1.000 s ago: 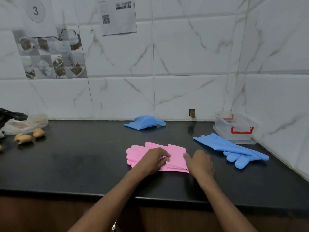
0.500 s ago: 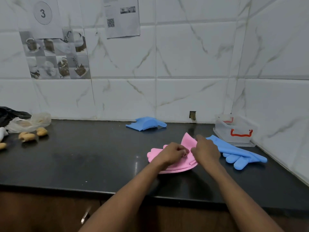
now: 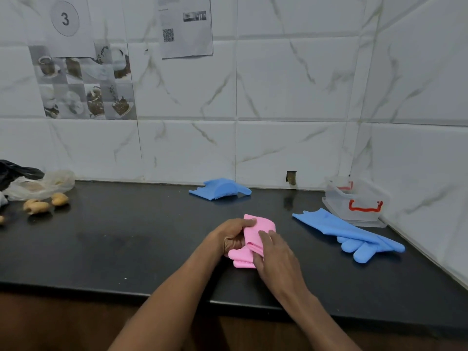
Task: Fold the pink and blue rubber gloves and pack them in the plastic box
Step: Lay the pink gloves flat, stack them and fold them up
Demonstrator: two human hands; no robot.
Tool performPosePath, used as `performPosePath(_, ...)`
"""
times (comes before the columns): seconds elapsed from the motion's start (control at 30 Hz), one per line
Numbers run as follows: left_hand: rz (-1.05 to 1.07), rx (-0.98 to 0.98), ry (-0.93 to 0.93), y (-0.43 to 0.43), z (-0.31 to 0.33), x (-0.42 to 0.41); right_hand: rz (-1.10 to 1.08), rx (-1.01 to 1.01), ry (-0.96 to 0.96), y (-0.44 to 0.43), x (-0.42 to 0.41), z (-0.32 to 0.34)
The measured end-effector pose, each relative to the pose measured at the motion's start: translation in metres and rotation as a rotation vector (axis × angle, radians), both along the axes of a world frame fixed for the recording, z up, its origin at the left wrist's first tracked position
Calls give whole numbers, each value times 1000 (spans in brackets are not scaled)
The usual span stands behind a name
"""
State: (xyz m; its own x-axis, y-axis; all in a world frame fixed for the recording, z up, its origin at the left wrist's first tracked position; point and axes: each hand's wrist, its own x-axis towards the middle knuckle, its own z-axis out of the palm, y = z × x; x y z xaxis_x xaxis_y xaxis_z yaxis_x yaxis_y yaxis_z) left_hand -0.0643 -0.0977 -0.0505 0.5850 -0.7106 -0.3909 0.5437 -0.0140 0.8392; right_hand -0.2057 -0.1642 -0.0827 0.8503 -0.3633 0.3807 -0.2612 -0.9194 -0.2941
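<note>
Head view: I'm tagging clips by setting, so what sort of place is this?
Probably a home kitchen: a black countertop runs along marble-look wall tiles, a tile panel pictures cups and tea, and a blue rubber glove lies on the counter.

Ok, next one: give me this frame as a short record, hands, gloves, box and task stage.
left hand: grips the folded pink gloves from the left
right hand: fingers laid flat on the pink fold
plastic box: right corner, open, no glove seen inside
near blue glove: unfolded, flat on the counter in front of the box
far blue glove: folded, by the back wall
stage: pink folded, nothing packed yet
</note>
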Motion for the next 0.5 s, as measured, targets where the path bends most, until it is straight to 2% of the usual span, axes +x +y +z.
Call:
performPosePath(0.1, 78, -71, -12, 0, -6, 0, 63, -90, 58, 1, 4, -5)
performPosePath(0.2, 257, -58, -213, -5, -10, -7, 69, -110, 87, 1, 8, -8)
performPosePath(0.23, 320, -28, -348, -7, -12, -9, 73, -105, 94, 0, 8, -9)
performPosePath(0.27, 387, 30, -553, -8, -15, -10, 79, -106, 103, -1, 9, -11)
performPosePath(0.33, 538, 195, -1076, -8, -18, -12, 86, -119, 123, -2, 10, -12)
performPosePath(0.4, 629, 408, -1433, -5, -17, -14, 92, -123, 128, -2, 12, -14)
performPosePath(0.43, 629, 503, -1503, -4, -18, -12, 98, -111, 132, -3, 12, -14)
performPosePath(0.5, 567, 574, -1419, 0, -22, -1, 117, -78, 162, -3, 13, -13)
